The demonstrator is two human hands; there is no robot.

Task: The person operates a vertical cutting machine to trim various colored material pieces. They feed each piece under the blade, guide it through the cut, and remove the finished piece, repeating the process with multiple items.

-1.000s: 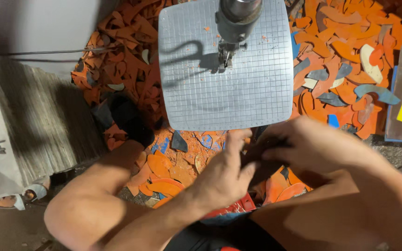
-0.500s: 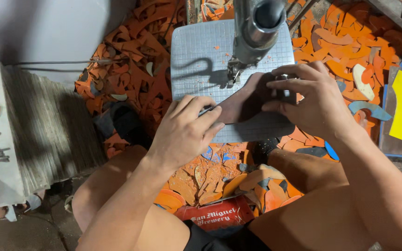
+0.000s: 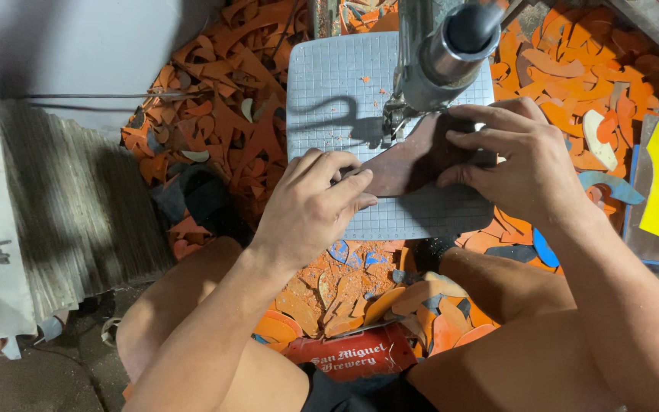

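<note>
Both hands have come forward onto the gridded work plate (image 3: 322, 91), where a moment ago they were bunched near the lap. The left hand (image 3: 310, 210) presses flat on the brown leather piece (image 3: 413, 160); the right hand (image 3: 516, 156) pins its far end beneath the machine head (image 3: 444, 53). Orange offcuts (image 3: 223, 114) litter the floor.

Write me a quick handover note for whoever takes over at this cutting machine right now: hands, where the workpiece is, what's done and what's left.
Left hand: pressing the near end of the brown flat piece onto the gridded work plate.
Right hand: fingers holding the far end, close to the machine head.
Piece lies flat under the blade area; whether cutting has begun cannot be told.
Done: orange offcuts litter the floor.
Left: this piece is not yet finished.
</note>
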